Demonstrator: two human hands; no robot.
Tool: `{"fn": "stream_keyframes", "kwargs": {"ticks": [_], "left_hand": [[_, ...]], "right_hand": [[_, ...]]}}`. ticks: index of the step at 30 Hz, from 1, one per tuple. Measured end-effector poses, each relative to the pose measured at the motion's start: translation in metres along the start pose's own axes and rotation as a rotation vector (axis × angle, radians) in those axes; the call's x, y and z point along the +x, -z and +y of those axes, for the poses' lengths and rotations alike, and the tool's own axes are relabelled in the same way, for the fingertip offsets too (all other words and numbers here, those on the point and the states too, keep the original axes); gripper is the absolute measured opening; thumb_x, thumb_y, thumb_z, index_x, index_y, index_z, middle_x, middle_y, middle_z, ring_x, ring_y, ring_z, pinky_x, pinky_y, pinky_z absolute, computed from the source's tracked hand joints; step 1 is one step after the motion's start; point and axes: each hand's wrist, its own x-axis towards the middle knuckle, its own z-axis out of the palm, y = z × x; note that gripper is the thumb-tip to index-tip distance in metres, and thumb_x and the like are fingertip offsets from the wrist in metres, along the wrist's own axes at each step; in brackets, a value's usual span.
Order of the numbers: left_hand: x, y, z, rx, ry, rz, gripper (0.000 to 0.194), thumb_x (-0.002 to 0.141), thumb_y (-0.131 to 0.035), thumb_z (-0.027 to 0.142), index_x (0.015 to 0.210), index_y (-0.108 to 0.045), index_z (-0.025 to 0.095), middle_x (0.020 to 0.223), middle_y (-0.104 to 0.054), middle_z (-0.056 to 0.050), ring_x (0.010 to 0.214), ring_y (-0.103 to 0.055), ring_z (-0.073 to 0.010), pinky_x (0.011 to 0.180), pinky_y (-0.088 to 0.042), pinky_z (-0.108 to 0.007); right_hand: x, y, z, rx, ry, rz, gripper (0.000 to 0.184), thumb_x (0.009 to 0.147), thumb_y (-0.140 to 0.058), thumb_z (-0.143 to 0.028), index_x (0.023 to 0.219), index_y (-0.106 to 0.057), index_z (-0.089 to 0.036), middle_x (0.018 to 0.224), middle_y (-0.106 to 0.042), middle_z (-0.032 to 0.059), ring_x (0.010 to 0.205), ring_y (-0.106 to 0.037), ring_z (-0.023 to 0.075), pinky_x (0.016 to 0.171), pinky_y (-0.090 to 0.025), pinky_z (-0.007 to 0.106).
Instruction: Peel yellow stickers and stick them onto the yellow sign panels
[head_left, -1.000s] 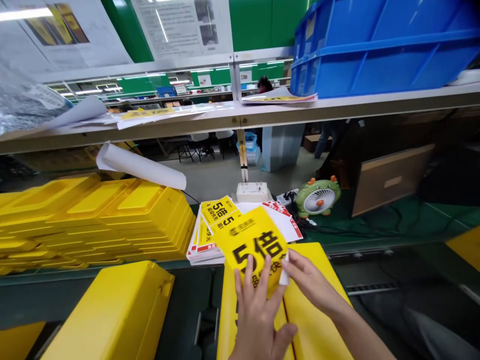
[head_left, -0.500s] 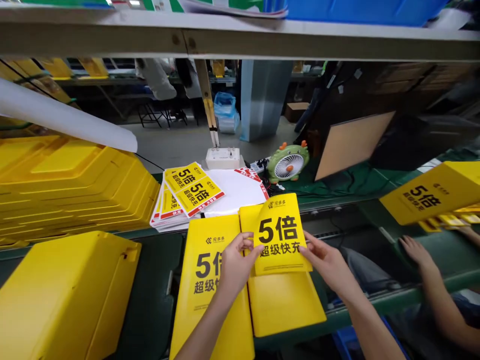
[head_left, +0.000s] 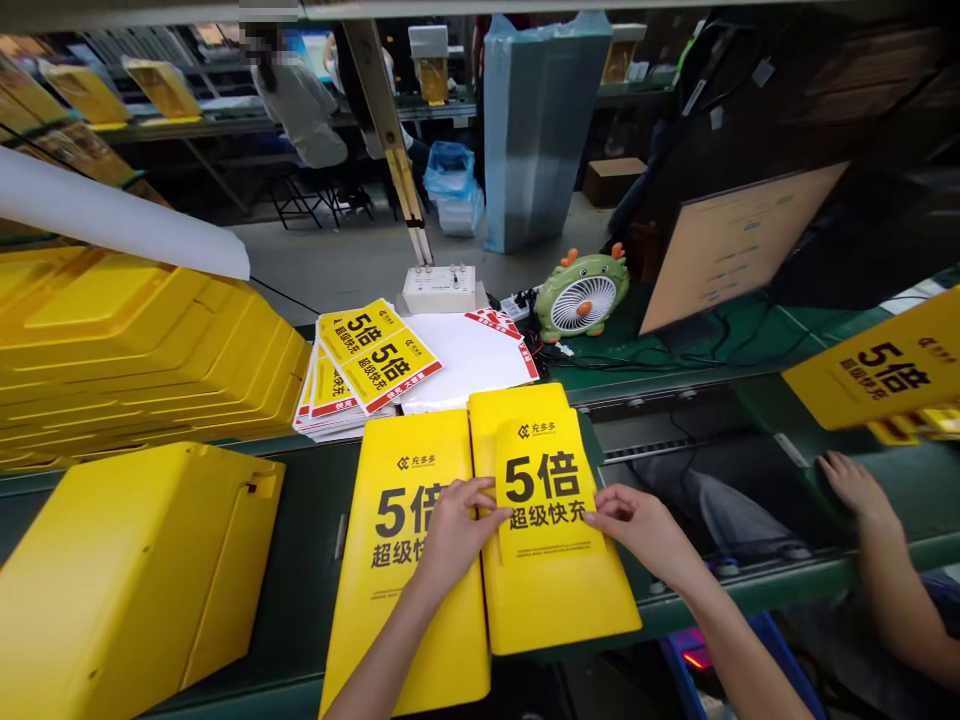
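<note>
Two yellow plastic panels lie side by side on the green belt. The left panel (head_left: pixel 409 560) carries a printed "5" label. On the right panel (head_left: pixel 559 600) rests a yellow sticker (head_left: pixel 546 480) with the same print. My left hand (head_left: pixel 450 525) pinches the sticker's left edge, fingers closed on it. My right hand (head_left: pixel 637 525) pinches its right edge. The sticker lies low against the panel's upper half.
A stack of stickers (head_left: pixel 367 365) and white backing sheets (head_left: pixel 469 360) sits behind the panels. Yellow housings (head_left: pixel 127 570) crowd the left. A green desk fan (head_left: pixel 583 298) and white box (head_left: pixel 439 288) stand further back. Another person's hand (head_left: pixel 851 485) works at right under a yellow panel (head_left: pixel 877 370).
The view has tilted down. The sticker, held up in both hands before, has come down onto the right panel. The other person's hand has entered at right.
</note>
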Motion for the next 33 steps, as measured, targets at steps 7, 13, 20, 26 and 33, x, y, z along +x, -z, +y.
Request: {"fn": "stream_keyframes", "kwargs": {"ticks": [7,13,20,26,33], "left_hand": [[0.001,-0.002,0.000,0.044,-0.015,0.008,0.017,0.071,-0.069,0.037,0.084,-0.065,0.025,0.080,-0.069,0.002,0.099,-0.054,-0.0226,0.096,-0.033,-0.043],[-0.001,-0.006,-0.002,0.063,-0.023,0.027,0.020,0.071,-0.069,0.038,0.087,-0.066,0.025,0.078,-0.069,0.002,0.097,-0.054,-0.0224,0.093,-0.034,-0.043],[0.002,-0.008,-0.003,0.079,-0.030,0.043,0.023,0.070,-0.070,0.038,0.088,-0.066,0.025,0.083,-0.070,0.001,0.095,-0.055,-0.0227,0.092,-0.035,-0.044],[-0.001,-0.007,-0.004,0.087,-0.034,0.049,0.023,0.071,-0.069,0.038,0.088,-0.065,0.025,0.077,-0.069,0.002,0.094,-0.054,-0.0219,0.091,-0.036,-0.043],[0.000,-0.008,-0.005,0.096,-0.048,0.065,0.024,0.071,-0.069,0.039,0.090,-0.064,0.025,0.077,-0.069,0.003,0.093,-0.055,-0.0215,0.090,-0.036,-0.042]], "right_hand": [[0.003,0.000,0.004,-0.016,0.027,0.017,0.031,0.069,-0.066,-0.048,0.077,-0.055,-0.021,0.072,-0.065,0.0012,0.071,-0.061,0.0175,0.062,-0.046,0.026],[0.002,0.000,0.004,-0.021,0.029,0.032,0.031,0.068,-0.066,-0.049,0.078,-0.056,-0.021,0.076,-0.066,0.0026,0.072,-0.062,0.0182,0.061,-0.047,0.026],[0.003,-0.001,0.009,-0.019,0.051,0.060,0.031,0.068,-0.066,-0.050,0.077,-0.058,-0.022,0.074,-0.066,0.0014,0.070,-0.062,0.0169,0.060,-0.047,0.025],[0.002,-0.003,0.014,-0.039,0.068,0.081,0.030,0.070,-0.064,-0.050,0.079,-0.057,-0.022,0.076,-0.066,0.0012,0.073,-0.062,0.0167,0.062,-0.047,0.025],[0.004,-0.004,0.016,-0.034,0.074,0.095,0.030,0.071,-0.063,-0.050,0.081,-0.057,-0.023,0.077,-0.066,0.0009,0.074,-0.062,0.0169,0.063,-0.048,0.025]]}}
